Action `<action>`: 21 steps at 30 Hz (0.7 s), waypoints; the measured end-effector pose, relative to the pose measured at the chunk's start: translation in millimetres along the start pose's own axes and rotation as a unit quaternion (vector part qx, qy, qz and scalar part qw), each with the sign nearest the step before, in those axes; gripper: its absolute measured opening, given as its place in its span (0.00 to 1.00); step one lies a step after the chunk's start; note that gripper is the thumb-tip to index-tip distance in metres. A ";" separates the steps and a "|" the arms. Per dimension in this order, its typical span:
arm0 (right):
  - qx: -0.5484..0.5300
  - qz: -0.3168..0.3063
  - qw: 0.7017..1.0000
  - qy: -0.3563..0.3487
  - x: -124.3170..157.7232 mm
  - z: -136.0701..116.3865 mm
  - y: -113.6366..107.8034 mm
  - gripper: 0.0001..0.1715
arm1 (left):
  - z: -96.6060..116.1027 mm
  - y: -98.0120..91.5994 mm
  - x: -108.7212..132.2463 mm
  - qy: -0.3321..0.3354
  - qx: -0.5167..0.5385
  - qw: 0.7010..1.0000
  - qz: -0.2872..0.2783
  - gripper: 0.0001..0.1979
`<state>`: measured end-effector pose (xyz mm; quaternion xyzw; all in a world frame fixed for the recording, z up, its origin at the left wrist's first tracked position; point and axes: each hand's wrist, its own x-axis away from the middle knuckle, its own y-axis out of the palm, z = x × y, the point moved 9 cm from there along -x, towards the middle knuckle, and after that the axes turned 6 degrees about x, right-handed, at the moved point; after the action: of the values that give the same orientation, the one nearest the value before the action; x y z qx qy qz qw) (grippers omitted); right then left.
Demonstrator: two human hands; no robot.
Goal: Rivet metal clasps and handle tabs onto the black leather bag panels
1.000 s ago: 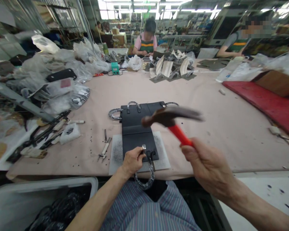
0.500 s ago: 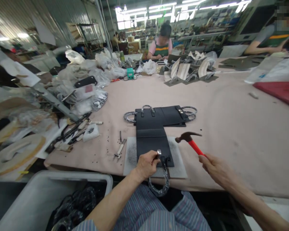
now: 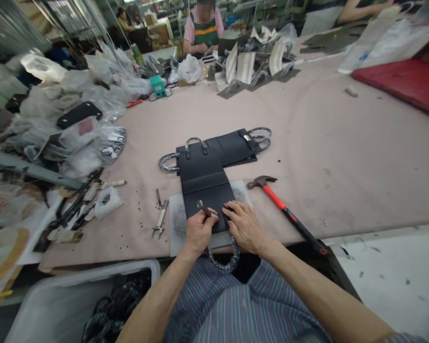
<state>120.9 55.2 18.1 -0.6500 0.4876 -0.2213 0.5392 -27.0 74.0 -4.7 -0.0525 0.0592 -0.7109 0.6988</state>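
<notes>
A punch with a shiny round top (image 3: 205, 208) is closed in my left hand (image 3: 199, 232), tilted above a black bag panel (image 3: 203, 171). My right hand (image 3: 246, 225) rests on the panel's near right part, fingers stretched out and pressing down. A plastic-wrapped bag handle (image 3: 224, 263) loops over the table's front edge; its right end disappears under my right hand. Beneath the panel lies a pale board (image 3: 178, 221). The claw hammer (image 3: 277, 197), red and black, lies on the table to the right, out of my hands.
More bag panels with wrapped handles (image 3: 236, 145) lie behind. Pliers (image 3: 160, 219) and loose tools (image 3: 89, 200) are at left. A grey bin (image 3: 46, 300) stands below the table's front edge. A person (image 3: 203, 35) works across the table.
My right hand has let go of the hammer, now lying on the table, and has moved left onto the panel. The punch has tilted in my left hand. The view has turned downward and right.
</notes>
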 end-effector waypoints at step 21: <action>-0.015 0.002 1.000 -0.004 4.0 9.2 8.8 0.23 | -6.8 -206.8 -11.7 -0.117 -0.567 0.797 0.173 0.18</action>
<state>126.6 56.6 6.1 -0.6578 0.4905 -0.2099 0.5316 -232.0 89.2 21.3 -0.5109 0.3782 -0.4055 0.6568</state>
